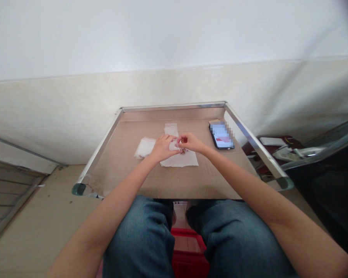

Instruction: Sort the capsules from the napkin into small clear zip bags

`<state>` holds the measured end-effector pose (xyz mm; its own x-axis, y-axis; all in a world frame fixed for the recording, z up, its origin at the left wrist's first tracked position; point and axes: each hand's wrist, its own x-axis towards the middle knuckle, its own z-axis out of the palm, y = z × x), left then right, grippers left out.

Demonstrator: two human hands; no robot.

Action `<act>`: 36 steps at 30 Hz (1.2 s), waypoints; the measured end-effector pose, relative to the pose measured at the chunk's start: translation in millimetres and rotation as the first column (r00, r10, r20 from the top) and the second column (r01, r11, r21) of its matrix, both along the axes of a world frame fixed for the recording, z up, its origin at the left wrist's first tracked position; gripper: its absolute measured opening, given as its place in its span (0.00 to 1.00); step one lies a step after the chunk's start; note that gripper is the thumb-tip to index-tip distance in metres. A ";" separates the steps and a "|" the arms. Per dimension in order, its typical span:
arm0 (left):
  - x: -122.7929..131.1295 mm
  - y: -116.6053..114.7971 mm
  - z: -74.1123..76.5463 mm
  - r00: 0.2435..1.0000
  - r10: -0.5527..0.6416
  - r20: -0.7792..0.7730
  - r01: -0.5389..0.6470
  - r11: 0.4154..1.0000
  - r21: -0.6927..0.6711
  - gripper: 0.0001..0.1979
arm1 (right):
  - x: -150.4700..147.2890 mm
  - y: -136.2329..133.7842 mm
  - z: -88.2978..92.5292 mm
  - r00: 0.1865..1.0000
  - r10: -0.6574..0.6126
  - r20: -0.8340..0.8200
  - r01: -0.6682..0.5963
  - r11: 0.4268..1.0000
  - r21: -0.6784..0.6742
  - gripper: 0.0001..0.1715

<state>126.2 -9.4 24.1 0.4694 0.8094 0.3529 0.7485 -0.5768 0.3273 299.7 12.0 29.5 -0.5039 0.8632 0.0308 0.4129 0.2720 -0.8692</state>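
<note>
My left hand (162, 148) is over a sheet of white paper (179, 161), thumb and fingers curved around a small whitish piece (173, 145) that looks like a thin plastic bag. From the other side my right hand (190, 142) meets it, thumb and forefinger pinched together. Whatever sits in that pinch is too small to make out. Below the right hand, several small reddish-brown bits (184, 151) lie on the paper. Beside my left hand rests a pile of small clear-white bags (145, 147). A whitish strip (171, 129) lies beyond the hands.
Brown cardboard (162, 187) covers the metal-framed table (174, 105), which stands against the wall. A phone (222, 135) with a lit screen lies at the right. Past the right rail are assorted items (284, 148). A red plastic stool (188, 258) shows between my knees.
</note>
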 end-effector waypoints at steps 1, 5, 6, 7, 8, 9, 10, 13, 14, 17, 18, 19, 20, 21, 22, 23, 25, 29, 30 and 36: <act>0.2 0.2 -0.1 1.000 0.001 0.000 -0.001 1.000 0.001 0.27 | -0.9 -1.0 1.2 1.000 0.025 -0.004 -0.025 1.000 -0.018 0.07; 0.1 1.8 -0.9 1.000 0.001 0.001 -0.001 1.000 -0.001 0.25 | -2.3 -2.4 1.2 0.994 0.109 0.000 -0.109 0.992 -0.066 0.10; 0.0 1.9 -0.9 1.000 -0.002 0.003 0.002 1.000 -0.002 0.24 | -2.3 -2.1 0.2 0.994 0.112 0.010 -0.111 0.992 -0.065 0.12; -0.2 1.8 -0.7 1.000 -0.007 0.006 0.007 1.000 -0.004 0.25 | -2.2 -1.6 -0.8 0.994 0.111 0.021 -0.109 0.992 -0.059 0.13; -0.3 1.5 -0.3 1.000 -0.015 0.010 0.016 1.000 -0.007 0.25 | -2.0 -1.1 -1.8 0.994 0.109 0.031 -0.107 0.993 -0.049 0.15; -0.4 0.9 0.2 1.000 -0.025 0.016 0.025 1.000 -0.012 0.26 | -1.7 -0.5 -2.8 0.993 0.108 0.041 -0.107 0.994 -0.034 0.16; -0.5 0.2 0.9 0.999 -0.035 0.022 0.035 0.999 -0.019 0.28 | -1.4 0.0 -3.7 0.993 0.107 0.052 -0.106 0.994 -0.014 0.18; -0.8 -2.2 3.1 0.997 -0.069 0.036 0.071 0.996 -0.056 0.30 | 0.1 1.4 -5.6 0.991 0.100 0.093 -0.103 0.994 0.037 0.19; -1.0 -2.8 3.6 0.996 -0.080 0.040 0.083 0.994 -0.067 0.30 | 0.6 1.7 -6.1 0.990 0.096 0.104 -0.101 0.994 0.045 0.20; -1.4 -3.4 4.3 0.994 -0.097 0.045 0.101 0.991 -0.093 0.30 | 1.9 2.5 -7.4 0.989 0.086 0.123 -0.093 0.994 0.053 0.20; -1.5 -3.3 4.4 0.994 -0.097 0.046 0.101 0.990 -0.099 0.29 | 2.1 2.7 -7.7 0.988 0.085 0.126 -0.092 0.994 0.051 0.20; -1.5 -3.2 4.4 0.994 -0.097 0.049 0.102 0.989 -0.105 0.29 | 2.2 2.8 -7.8 0.988 0.085 0.128 -0.092 0.995 0.047 0.20; -1.6 -3.1 4.3 0.994 -0.099 0.053 0.105 0.988 -0.110 0.29 | 2.1 2.6 -7.7 0.988 0.087 0.126 -0.093 0.995 0.040 0.20; -1.6 -3.0 4.1 0.993 -0.102 0.058 0.108 0.988 -0.114 0.29 | 2.0 2.3 -7.4 0.989 0.089 0.119 -0.094 0.995 0.032 0.19; -1.7 -2.8 3.8 0.993 -0.104 0.062 0.111 0.987 -0.115 0.29 | 1.9 1.7 -6.9 0.990 0.093 0.105 -0.096 0.995 0.025 0.18; -1.8 -2.6 3.4 0.992 -0.106 0.064 0.113 0.987 -0.116 0.29 | 1.8 1.1 -6.2 0.991 0.099 0.085 -0.100 0.995 0.015 0.16; -2.3 -2.1 2.3 0.993 -0.099 0.066 0.106 0.988 -0.113 0.28 | 2.1 0.2 -5.1 0.994 0.104 0.037 -0.103 0.995 -0.018 0.14; -3.6 -1.2 -1.1 0.995 -0.076 0.058 0.083 0.989 -0.119 0.27 | 5.8 2.9 -7.0 1.000 0.012 0.001 -0.012 0.999 -0.049 0.11; -3.7 -1.1 -2.2 0.996 -0.073 0.052 0.079 0.989 -0.125 0.27 | 7.1 4.5 -8.6 0.999 -0.039 0.031 0.039 0.999 -0.015 0.10; -0.8 -0.8 -10.4 0.999 -0.033 0.005 0.034 0.986 -0.161 0.27 | 10.3 7.5 -18.6 0.882 -0.224 0.415 0.165 0.971 0.173 0.08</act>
<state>125.4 -10.2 13.7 0.4964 0.8396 0.2208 0.7287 -0.5412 0.4197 310.0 19.5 10.9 -0.3152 0.9485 -0.0325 0.7929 0.2443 -0.5583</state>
